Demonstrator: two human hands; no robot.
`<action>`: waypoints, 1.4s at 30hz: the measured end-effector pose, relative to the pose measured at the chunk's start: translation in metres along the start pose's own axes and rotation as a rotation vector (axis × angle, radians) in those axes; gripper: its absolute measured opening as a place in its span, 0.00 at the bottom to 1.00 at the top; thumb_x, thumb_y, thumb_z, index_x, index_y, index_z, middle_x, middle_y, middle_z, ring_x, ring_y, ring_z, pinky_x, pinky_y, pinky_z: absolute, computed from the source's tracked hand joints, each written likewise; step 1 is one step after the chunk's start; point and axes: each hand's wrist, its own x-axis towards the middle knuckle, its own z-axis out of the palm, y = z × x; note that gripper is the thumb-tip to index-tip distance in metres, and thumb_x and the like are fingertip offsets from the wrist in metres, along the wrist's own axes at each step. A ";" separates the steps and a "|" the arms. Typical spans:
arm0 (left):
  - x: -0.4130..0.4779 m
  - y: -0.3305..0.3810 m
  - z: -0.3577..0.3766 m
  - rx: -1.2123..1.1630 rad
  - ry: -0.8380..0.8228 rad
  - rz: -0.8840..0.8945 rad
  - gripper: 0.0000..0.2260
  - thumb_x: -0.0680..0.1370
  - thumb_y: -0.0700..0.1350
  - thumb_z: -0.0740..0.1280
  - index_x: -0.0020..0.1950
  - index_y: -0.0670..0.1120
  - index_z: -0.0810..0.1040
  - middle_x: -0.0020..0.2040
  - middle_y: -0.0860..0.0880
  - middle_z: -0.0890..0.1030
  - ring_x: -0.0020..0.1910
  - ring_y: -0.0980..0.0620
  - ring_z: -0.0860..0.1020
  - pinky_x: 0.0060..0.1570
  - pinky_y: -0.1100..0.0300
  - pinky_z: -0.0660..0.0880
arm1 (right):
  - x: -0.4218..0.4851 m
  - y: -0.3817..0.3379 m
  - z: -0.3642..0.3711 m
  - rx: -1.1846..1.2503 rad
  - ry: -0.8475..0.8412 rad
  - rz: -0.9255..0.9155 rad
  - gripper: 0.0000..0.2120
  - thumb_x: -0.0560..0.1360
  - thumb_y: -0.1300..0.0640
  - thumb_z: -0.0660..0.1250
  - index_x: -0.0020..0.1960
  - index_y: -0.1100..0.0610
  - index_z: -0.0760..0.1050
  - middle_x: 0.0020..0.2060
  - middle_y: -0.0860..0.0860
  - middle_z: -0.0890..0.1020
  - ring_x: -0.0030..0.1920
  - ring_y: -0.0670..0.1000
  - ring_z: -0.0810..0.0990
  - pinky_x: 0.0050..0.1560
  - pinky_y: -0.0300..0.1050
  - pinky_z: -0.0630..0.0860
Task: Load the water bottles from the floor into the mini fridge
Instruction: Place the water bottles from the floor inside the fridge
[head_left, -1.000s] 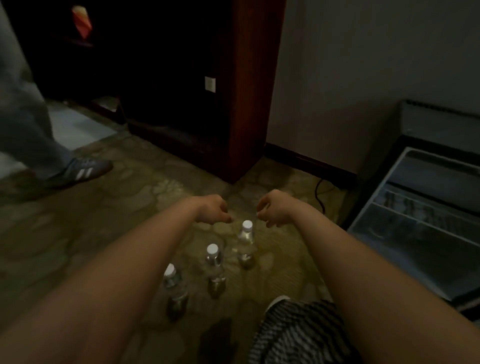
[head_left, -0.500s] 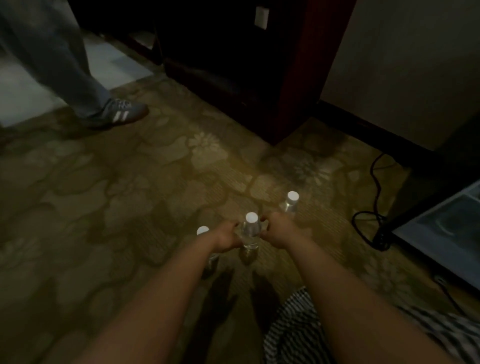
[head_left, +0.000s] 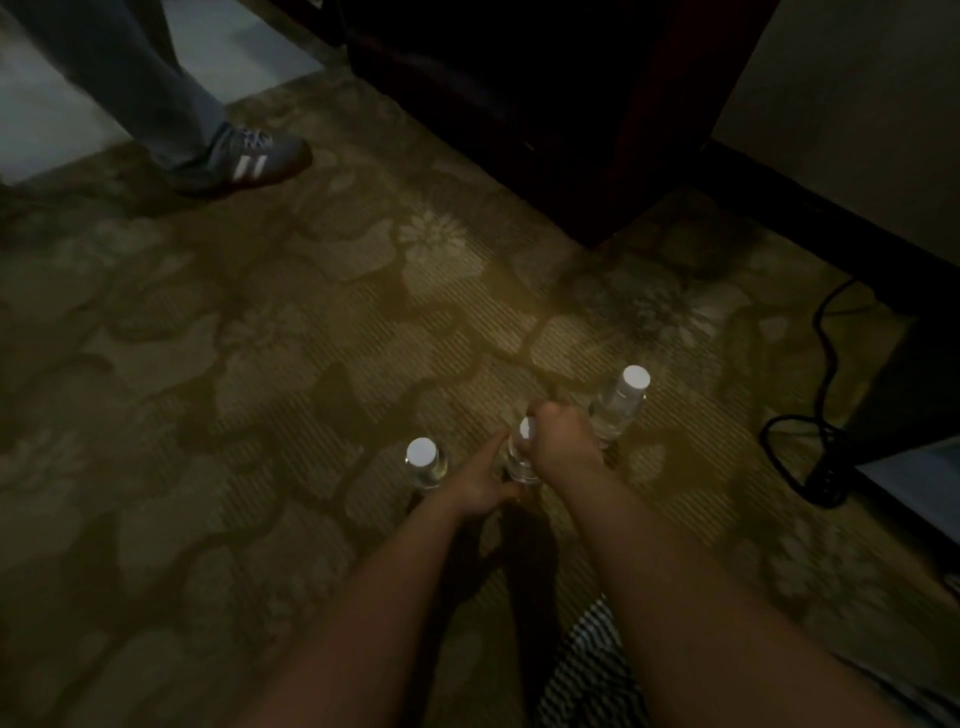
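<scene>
Our right hand (head_left: 563, 449) grips the middle water bottle (head_left: 519, 465) to lift it; our straight-fingered left hand (head_left: 475, 486) steadies it.

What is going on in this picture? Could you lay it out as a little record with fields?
Place: patterned carpet, dim light
Bottles: three, upright, white caps: left bottle, middle bottle, right bottle
Right hand: grips the middle bottle's neck
Left hand: against the middle bottle's lower part; grip unclear
Nearby: another person's shoe, black cable
</scene>
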 end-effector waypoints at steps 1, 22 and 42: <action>0.000 -0.001 0.001 -0.013 -0.003 0.007 0.34 0.73 0.37 0.69 0.75 0.49 0.57 0.69 0.50 0.68 0.66 0.55 0.68 0.61 0.61 0.67 | -0.001 0.001 0.000 0.001 0.003 -0.006 0.13 0.75 0.57 0.66 0.58 0.58 0.74 0.55 0.58 0.79 0.55 0.57 0.78 0.54 0.50 0.76; -0.073 0.020 0.024 -0.058 0.268 0.218 0.23 0.68 0.41 0.75 0.60 0.48 0.72 0.47 0.58 0.78 0.49 0.61 0.77 0.43 0.73 0.73 | -0.084 -0.010 -0.099 -0.064 -0.285 -0.326 0.16 0.76 0.54 0.64 0.62 0.57 0.74 0.58 0.54 0.78 0.55 0.53 0.78 0.54 0.48 0.75; -0.148 0.210 0.114 0.267 0.101 0.647 0.25 0.65 0.50 0.77 0.60 0.49 0.76 0.50 0.54 0.80 0.50 0.56 0.78 0.51 0.56 0.77 | -0.253 0.119 -0.196 0.455 0.614 -0.310 0.10 0.74 0.49 0.68 0.52 0.52 0.73 0.45 0.46 0.77 0.46 0.45 0.76 0.42 0.37 0.70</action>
